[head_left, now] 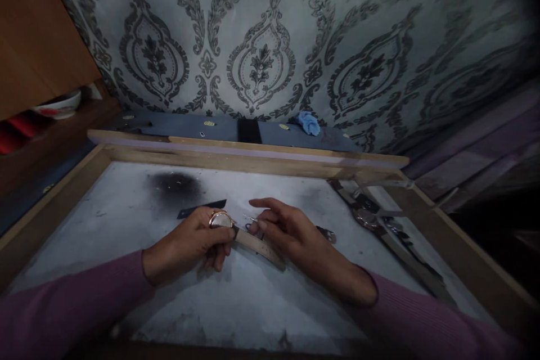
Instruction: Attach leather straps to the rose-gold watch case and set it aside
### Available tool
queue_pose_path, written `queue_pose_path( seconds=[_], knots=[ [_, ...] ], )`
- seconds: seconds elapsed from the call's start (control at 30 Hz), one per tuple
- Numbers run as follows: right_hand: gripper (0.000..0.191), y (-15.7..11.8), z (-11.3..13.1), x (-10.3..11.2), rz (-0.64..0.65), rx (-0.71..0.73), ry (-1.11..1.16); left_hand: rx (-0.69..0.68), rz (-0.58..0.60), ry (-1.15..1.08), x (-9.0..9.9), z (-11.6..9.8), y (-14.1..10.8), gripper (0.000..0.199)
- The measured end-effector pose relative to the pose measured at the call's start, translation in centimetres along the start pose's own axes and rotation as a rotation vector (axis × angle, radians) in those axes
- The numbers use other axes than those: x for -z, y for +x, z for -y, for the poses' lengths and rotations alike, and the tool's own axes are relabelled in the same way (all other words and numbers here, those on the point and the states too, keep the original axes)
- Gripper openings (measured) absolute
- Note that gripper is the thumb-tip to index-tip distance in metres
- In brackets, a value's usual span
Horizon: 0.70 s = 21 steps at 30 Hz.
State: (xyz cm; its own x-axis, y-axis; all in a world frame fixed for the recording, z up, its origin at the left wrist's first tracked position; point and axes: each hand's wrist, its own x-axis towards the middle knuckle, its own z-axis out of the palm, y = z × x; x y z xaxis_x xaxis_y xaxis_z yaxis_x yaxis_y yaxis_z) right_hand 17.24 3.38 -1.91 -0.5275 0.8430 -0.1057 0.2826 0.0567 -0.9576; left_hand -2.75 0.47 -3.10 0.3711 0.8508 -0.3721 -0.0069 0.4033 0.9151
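A round watch case with a gold-coloured rim is pinched between the thumb and fingers of my left hand. From its right side a beige strap slopes down to the right, passing under my right hand. That hand is closed, thumb against fingers, around a thin metal tool, with its index finger stretched out to the left. Behind my left hand a flat dark strip lies on the white surface. Past my right hand a dark strap end with a buckle shows.
The white work surface has a raised wooden rim. Watches with long straps lie along the right side. A crumpled blue cloth rests beyond the back rim, and a bowl stands on a shelf at the left.
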Motion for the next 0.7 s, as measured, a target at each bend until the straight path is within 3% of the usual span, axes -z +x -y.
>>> queue_pose_path(
  seconds=[0.23,0.5,0.7],
  knots=[
    [0.017,-0.30,0.70,-0.27,-0.028,-0.008,-0.030,-0.008,0.002,0.006,0.04,0.09,0.00,0.028],
    [0.015,-0.40,0.83,-0.05,-0.075,0.222,-0.502,-0.005,-0.008,0.032,-0.23,0.14,0.00,0.028],
    [0.017,-0.53,0.48,-0.54,-0.050,0.221,-0.610,0.003,-0.001,0.049,-0.37,-0.12,0.09,0.027]
  ],
)
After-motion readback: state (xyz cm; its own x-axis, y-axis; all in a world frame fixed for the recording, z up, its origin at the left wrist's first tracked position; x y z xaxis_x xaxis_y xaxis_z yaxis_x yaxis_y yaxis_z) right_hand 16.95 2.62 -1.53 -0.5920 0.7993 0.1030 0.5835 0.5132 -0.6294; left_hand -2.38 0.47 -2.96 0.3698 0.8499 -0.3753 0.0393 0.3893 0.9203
